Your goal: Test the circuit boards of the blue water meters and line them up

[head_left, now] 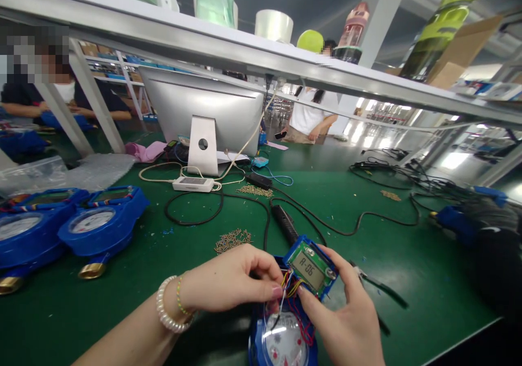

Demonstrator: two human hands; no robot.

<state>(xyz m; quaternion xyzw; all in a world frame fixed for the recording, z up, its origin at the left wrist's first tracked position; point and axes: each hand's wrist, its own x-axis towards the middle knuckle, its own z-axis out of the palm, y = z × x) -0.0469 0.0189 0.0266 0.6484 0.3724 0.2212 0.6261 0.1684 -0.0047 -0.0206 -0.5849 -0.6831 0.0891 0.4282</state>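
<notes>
My right hand [346,306] grips a blue-framed LCD module [312,268] by its edges; its screen reads "A-06" on a green circuit board. Thin coloured wires [291,284] run from the module down to a blue water meter [281,339] below it. With thumb and fingers pinched, my left hand [240,281] holds wires at the module's left side. The meter's round clear dial faces up, its lower part cut off by the frame. Just behind the module lies a black-handled tool [285,224] with a cable. Pliers [381,290] rest right of my right hand, partly covered.
Two blue water meters [101,219] with brass fittings stand at left. Small screws [233,241] lie in piles on the green table [196,268]. Black cables cross it. A monitor [207,110] stands behind, under a metal shelf [244,45]. Other people are across the table.
</notes>
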